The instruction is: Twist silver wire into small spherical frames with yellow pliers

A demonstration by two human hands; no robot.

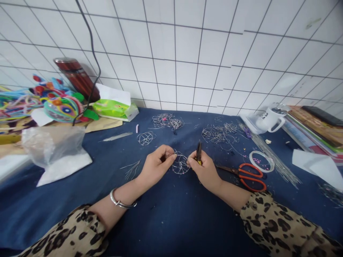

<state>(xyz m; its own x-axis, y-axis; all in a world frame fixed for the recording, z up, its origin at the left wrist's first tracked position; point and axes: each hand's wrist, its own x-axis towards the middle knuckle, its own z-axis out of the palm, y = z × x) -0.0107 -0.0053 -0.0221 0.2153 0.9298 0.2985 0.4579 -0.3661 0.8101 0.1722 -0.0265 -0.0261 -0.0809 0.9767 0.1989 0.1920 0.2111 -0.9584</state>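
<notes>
Between my two hands is a round piece of bent silver wire with curved loops inside its ring. My left hand pinches its left edge between thumb and fingers. At the opposite edge, the thumb and fingertips of my right hand are closed on the wire. Pliers with dark jaws and a yellow grip are also tucked in my right hand, jaws pointing away from me; the rest of them is hidden by the palm. A similar wire ring lies on the blue cloth beyond my left hand.
Orange-handled scissors lie right of my right hand, near a white round dish with pink beads. Wire tangles and long straight wires lie beyond. A plastic bag, red thermos and white mug flank the cloth.
</notes>
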